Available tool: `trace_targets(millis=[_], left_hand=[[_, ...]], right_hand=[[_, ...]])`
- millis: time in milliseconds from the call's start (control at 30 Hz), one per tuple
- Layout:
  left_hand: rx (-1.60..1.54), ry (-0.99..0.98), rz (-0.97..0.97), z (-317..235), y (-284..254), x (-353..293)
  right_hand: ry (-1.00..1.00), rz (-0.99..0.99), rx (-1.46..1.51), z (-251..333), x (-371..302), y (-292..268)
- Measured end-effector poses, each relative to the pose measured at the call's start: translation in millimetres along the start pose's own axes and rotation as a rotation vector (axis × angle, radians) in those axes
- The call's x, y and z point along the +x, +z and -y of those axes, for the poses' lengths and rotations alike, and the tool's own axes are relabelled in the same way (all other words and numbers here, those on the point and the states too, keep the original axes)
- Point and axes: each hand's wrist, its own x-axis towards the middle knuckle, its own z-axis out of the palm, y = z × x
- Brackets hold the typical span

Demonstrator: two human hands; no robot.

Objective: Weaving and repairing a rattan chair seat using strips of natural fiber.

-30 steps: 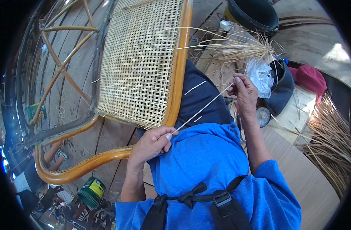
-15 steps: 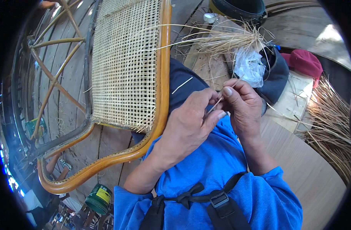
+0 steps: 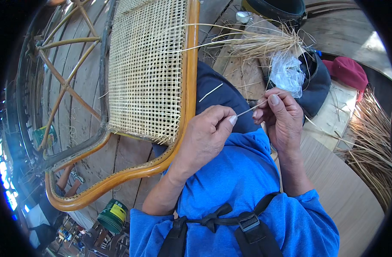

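Both hands have drawn apart since the earlier frame, when their fingers almost met, and a short bare length of cane strand (image 3: 248, 110) now shows between them. Left hand (image 3: 204, 139): thumb and forefinger pinched on the strand's near end. Right hand (image 3: 286, 122): fingertips closed on it farther up, the other fingers curled loosely. Thin and pale, the strand looks very light and springy, probably smooth enough to slide under slack fingertips; a sharp kink could well split it, so a flat thumb-and-forefinger pinch toward each end seems the kindest hold.

Just beyond the left fingers a short loose strip (image 3: 211, 92) lies on the dark trouser leg (image 3: 215, 77). Left of those fingers runs the varnished rail (image 3: 190, 73), stiff and solid-looking, bordering a woven cane panel (image 3: 144, 81) that likely gives a little when pressed. Past the right fingers sit a crinkled clear plastic bag (image 3: 287, 76) and, farther off, a cane bundle (image 3: 264, 45), its long ends reaching the panel. Farthest stands a black bucket (image 3: 271, 9).
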Motion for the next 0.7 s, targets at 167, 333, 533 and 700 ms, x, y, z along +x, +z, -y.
trace_targets(millis=[167,333,533,700], left_hand=[[-0.287,-0.245,0.142,-6.2,-2.5,3.5],[-0.267,-0.215,0.133,-0.5,-2.0,3.4],[-0.241,-0.128,0.102,-3.6,-2.9,3.9],[-0.27,-0.224,0.167,-7.5,-7.4,6.4]], right_hand=[[-0.021,-0.052,-0.019,0.8,1.7,1.8],[0.038,-0.106,-0.078,0.9,0.8,0.7],[0.002,-0.058,-0.04,2.5,1.4,2.6],[0.003,-0.101,-0.089,1.9,3.2,0.3]])
